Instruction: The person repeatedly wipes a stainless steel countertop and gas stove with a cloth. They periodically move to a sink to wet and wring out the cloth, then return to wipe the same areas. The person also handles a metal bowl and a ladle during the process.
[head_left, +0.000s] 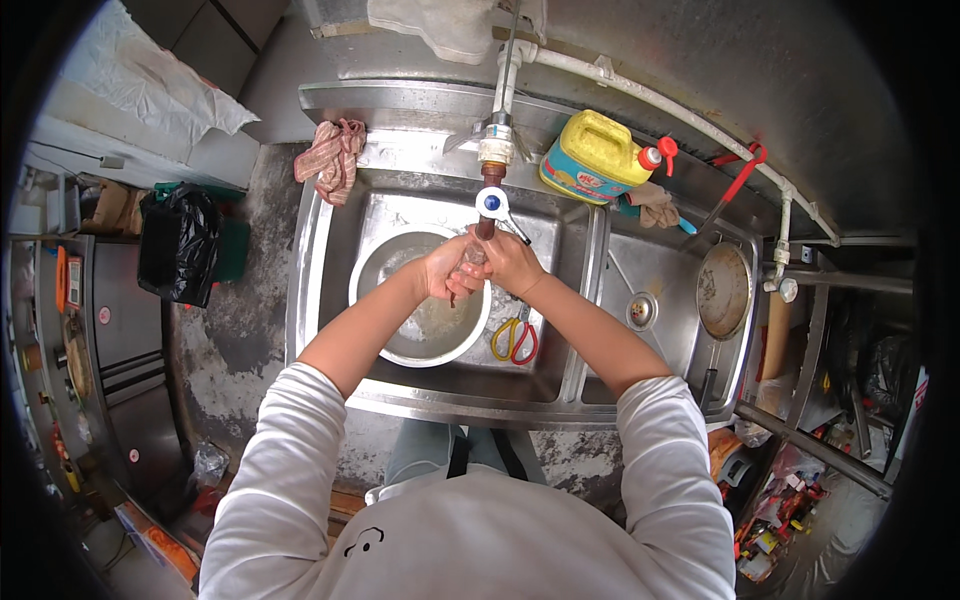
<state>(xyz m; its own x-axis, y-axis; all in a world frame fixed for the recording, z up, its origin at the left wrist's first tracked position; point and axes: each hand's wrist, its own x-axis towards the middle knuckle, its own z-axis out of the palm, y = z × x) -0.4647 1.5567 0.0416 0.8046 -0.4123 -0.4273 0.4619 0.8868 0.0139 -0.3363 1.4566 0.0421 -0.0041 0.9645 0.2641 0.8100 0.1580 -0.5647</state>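
My left hand (448, 270) and my right hand (514, 261) are pressed together under the spout of the tap (487, 226), with water over the fingers. A small dark reddish strip (453, 299) pokes out below my left fingers. What else lies between the palms is hidden. Beneath them a round metal basin (418, 361) with some cloudy water stands in the left bowl of a stainless steel sink (525, 387). Scissors (514, 341) with one yellow and one red handle lie beside the basin, below my right wrist.
A yellow jug (596, 154) with a red pump cap stands on the sink's back ledge, near gloves (652, 205). A striped cloth (331, 161) hangs at the back left corner. The right bowl holds a pan (724, 291). A bin with a black bag (181, 244) stands left.
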